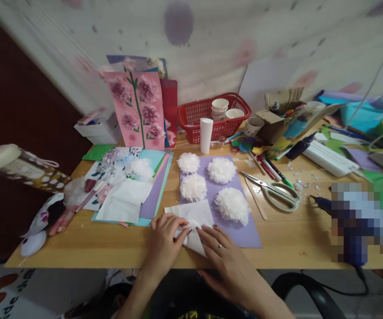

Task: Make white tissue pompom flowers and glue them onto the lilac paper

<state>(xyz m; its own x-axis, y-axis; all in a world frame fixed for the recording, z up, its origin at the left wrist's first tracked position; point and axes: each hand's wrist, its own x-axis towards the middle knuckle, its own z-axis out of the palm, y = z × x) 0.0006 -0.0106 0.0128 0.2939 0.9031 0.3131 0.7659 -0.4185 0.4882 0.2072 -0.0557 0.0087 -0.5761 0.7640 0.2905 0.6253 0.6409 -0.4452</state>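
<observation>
A sheet of white tissue paper (194, 212) lies at the table's front edge, partly folded and wrinkled in the middle. My left hand (166, 232) is on its left side, thumb and fingertips pinched together on a fold. On the right side my right hand (221, 252), with a ring on one finger, rests with its fingers stretched flat over the paper. Just beyond, a purple card (244, 237) bears several white ruffled paper flowers (231, 205). The tissue paper overlaps the card's lower left part.
Scissors (274, 190) and a wooden stick (256, 199) lie right of the card. Farther right is a dark blue glue gun (324, 204). More white tissue sheets (125, 206) top coloured paper at left. Behind stand a white paper roll (206, 135) and a red basket (191, 124) with paper cups.
</observation>
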